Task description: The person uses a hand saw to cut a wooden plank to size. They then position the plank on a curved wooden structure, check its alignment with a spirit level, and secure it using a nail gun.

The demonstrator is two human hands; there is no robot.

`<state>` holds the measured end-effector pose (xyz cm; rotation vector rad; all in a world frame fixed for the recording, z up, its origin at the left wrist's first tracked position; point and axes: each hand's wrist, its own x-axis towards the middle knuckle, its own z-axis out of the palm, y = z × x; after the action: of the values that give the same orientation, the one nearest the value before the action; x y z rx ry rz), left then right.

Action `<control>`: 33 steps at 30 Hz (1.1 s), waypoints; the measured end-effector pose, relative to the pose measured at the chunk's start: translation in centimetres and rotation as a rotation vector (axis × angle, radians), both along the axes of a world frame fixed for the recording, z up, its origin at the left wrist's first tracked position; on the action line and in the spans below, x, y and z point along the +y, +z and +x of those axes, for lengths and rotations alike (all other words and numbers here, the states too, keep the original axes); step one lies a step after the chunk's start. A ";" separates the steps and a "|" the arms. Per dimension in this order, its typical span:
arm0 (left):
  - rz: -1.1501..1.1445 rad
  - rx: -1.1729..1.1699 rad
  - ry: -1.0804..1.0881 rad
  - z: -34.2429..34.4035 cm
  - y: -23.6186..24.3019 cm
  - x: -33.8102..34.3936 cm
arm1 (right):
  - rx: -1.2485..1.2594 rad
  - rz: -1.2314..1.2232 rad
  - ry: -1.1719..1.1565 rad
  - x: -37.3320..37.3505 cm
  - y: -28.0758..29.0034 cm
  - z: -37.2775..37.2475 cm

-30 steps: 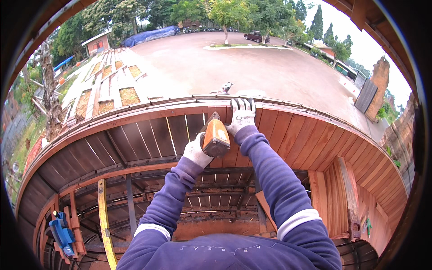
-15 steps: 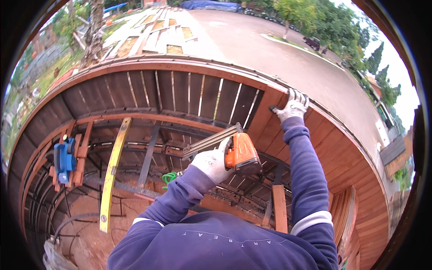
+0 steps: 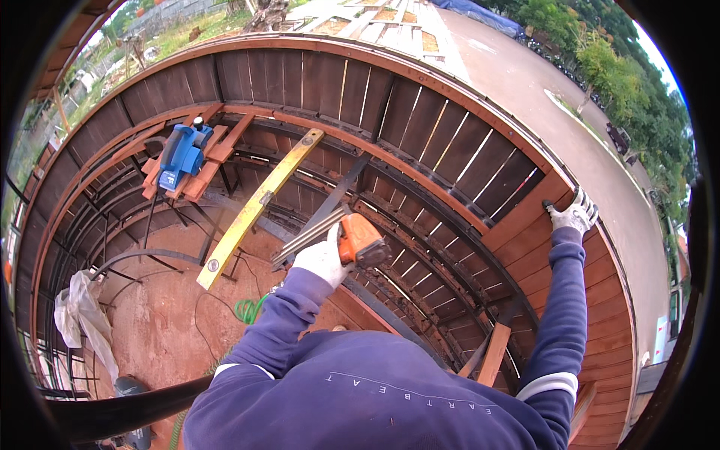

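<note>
My left hand (image 3: 321, 262), in a white glove, is closed round the grip of an orange nail gun (image 3: 363, 240). Its long metal magazine points up and left of the fingers, clear of the wall. At the right, my gloved right hand (image 3: 574, 215) grips the top edge of a reddish-brown wooden plank (image 3: 527, 215), its thumb on the inner face and its fingers over the rim. That plank is the last in a closely fitted row on the curved wall; dark boards with gaps between them continue to its left.
A yellow spirit level (image 3: 262, 199) leans across the curved frame. Left of it, a blue electric planer (image 3: 181, 156) rests on short reddish boards. A green coiled hose (image 3: 247, 309) lies beside my left forearm. Clear plastic sheeting (image 3: 88, 315) hangs at the lower left, near black metal bars.
The view has swung, so the scene sits differently in the picture. My left hand still holds the nail gun, and my right hand remains at the plank's top edge.
</note>
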<state>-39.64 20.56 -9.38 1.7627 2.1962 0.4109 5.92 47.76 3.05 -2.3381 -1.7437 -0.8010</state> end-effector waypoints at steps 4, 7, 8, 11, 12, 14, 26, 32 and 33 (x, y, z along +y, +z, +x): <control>-0.096 0.012 0.252 -5.0 -5.3 0.3 | 0.068 0.007 0.013 -0.2 0.4 -0.3; -0.120 0.078 0.318 -8.4 -9.0 0.6 | 0.103 -0.013 0.033 -0.7 1.1 -0.7; -0.120 0.093 0.337 -9.2 -9.6 0.6 | 0.102 -0.034 0.037 -0.7 1.3 -1.0; -0.076 0.069 0.378 -10.2 -10.0 1.9 | 0.089 -0.064 0.026 -0.8 1.2 -0.8; -0.045 0.092 0.358 -10.1 -10.1 2.7 | 0.092 -0.072 0.020 -0.8 1.3 -0.6; 0.012 0.141 0.329 -10.1 -10.7 3.5 | 0.111 -0.064 0.041 -0.7 1.1 -0.4; -0.087 0.360 0.240 -10.5 -12.0 5.0 | 0.094 -0.070 0.021 -0.8 1.3 -1.1; 0.027 0.272 0.204 -11.2 -13.4 3.5 | 0.104 -0.112 0.019 -1.2 1.5 0.2; 0.061 0.286 0.217 -11.2 -13.6 2.9 | 0.115 -0.122 0.019 -1.1 1.6 0.3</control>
<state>-50.87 23.44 -23.02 1.7100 2.6140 0.2903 6.25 46.63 4.66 -2.3862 -1.8112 -0.5595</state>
